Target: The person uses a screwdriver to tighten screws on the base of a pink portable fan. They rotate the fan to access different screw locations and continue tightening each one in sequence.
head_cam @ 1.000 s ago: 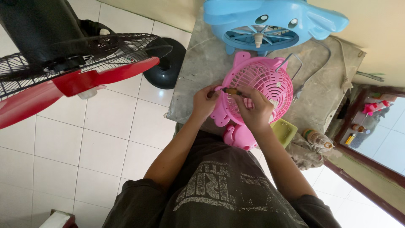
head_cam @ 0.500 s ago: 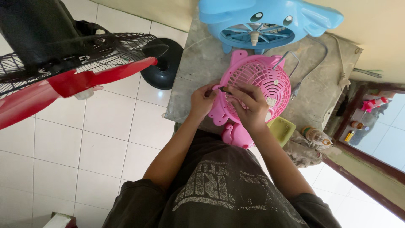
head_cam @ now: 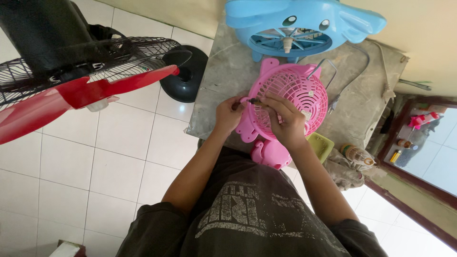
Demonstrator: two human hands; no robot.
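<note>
A pink fan grille [head_cam: 295, 95] with an animal-shaped rim rests on a grey table [head_cam: 223, 81] in front of me. My left hand [head_cam: 228, 114] grips the grille's left edge. My right hand [head_cam: 285, 121] lies over the grille's lower left part and pinches a thin dark tool [head_cam: 254, 101] at the rim, between both hands. A second pink fan part [head_cam: 269, 152] sits under the grille, near my body.
A blue animal-shaped fan body [head_cam: 304, 24] stands at the table's far side, with a grey cable [head_cam: 354, 78] running right. A red-bladed pedestal fan [head_cam: 71, 90] and its black base [head_cam: 183, 74] stand on the white tiles at left. A green tray [head_cam: 321, 145] and bottle [head_cam: 357, 154] lie right.
The view has shifted slightly. Both hands stay on the pink grille, with the right hand's fingers moved a little along the rim with the tool.
</note>
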